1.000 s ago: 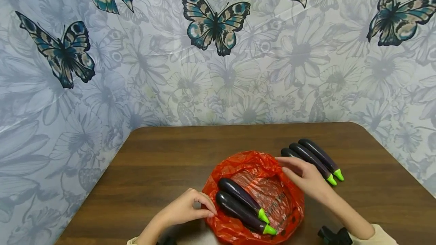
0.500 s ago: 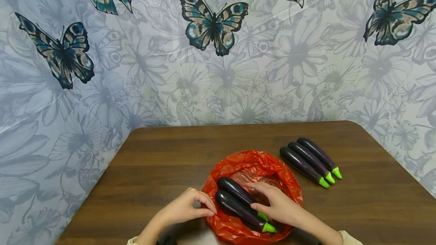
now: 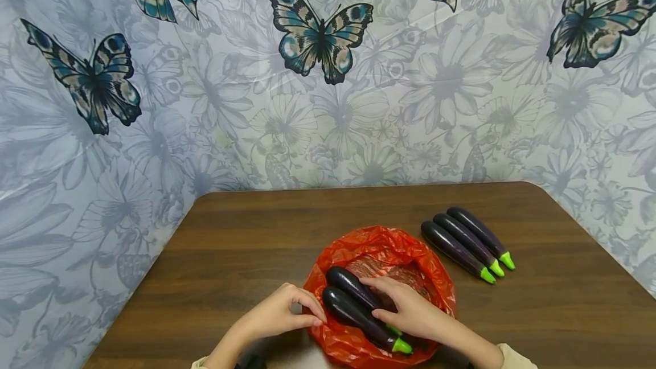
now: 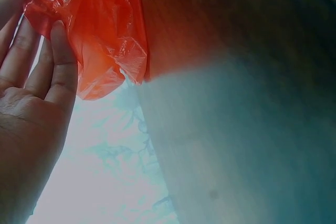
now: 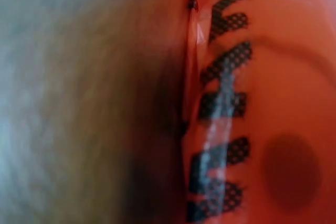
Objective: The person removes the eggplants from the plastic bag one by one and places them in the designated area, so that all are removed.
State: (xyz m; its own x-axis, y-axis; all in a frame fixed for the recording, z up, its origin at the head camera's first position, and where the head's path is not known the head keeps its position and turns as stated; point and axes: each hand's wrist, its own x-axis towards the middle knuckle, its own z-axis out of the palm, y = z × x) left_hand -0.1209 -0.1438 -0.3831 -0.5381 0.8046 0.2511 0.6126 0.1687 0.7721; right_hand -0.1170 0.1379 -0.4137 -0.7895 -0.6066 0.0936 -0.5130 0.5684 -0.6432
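A red plastic bag (image 3: 442, 283) stands wide-mouthed on the table, with two dark purple eggplants side by side in it. My left hand (image 3: 277, 313) pinches the bag's left rim between thumb and fingers; the left wrist view shows the red film (image 4: 100, 30) against the fingertips. Reaching in from the right, my right hand (image 3: 412, 311) has its thumb and fingers about the farther eggplant (image 3: 344, 278) and covers most of its green stem end. The nearer eggplant (image 3: 353, 311) lies just below the thumb. In the right wrist view, the bag's printed side (image 5: 278, 98) hides the hand.
Three more eggplants (image 3: 463, 244) lie in a row on the brown wooden table (image 3: 246, 238), behind and to the right of the bag. A butterfly-patterned cloth (image 3: 328, 130) hangs beyond the table's far edge.
My right hand has moved from the bag's right rim into the bag, onto the farther eggplant. Both eggplants inside have shifted slightly left. The left hand keeps its place on the rim.
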